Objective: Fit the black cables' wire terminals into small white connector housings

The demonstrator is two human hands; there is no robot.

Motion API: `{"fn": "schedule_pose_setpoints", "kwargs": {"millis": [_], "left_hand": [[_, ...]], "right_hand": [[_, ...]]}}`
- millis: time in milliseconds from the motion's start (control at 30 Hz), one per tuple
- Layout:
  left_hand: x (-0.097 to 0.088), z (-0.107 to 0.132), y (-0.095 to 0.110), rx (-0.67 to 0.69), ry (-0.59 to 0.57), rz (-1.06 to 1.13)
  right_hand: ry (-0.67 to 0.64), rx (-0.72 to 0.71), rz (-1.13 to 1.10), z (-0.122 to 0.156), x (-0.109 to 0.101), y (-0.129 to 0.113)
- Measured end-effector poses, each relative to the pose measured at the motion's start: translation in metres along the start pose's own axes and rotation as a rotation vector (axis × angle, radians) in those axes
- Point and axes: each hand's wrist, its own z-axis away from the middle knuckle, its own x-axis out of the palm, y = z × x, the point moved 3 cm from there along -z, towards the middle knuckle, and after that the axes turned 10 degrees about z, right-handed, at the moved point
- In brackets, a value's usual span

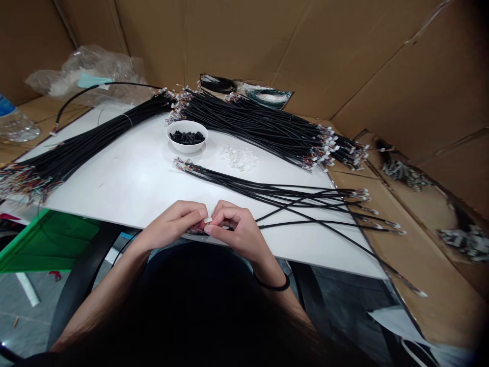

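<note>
Both arms reach forward to the near edge of the white table (114, 188), with the left hand (171, 224) and the right hand (235, 229) curled closed and meeting. Together they pinch a small pale plug (207, 219) on the end of a thin wire, and the fingers hide most of it, so its exact shape is hard to make out. A black band (273, 286) circles the right wrist. Just beyond the hands, loose black cables (275, 196) spread rightward, some ends lying over the cardboard (428, 265). Farther up the table, a white bowl (187, 148) holds short black pieces (187, 137), and a heap of clear plastic bits (239, 158) sits beside it. Thick cable bundles (248, 122) lie behind, their far ends cut off or blurred
</note>
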Motion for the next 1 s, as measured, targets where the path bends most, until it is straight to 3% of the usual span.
{"fn": "schedule_pose_setpoints", "kwargs": {"millis": [1000], "left_hand": [[0.0009,0.0008,-0.0005,0.023,0.02,0.075]], "right_hand": [[0.008,0.01,0.047,0.0005,0.0004,-0.0007]]}}
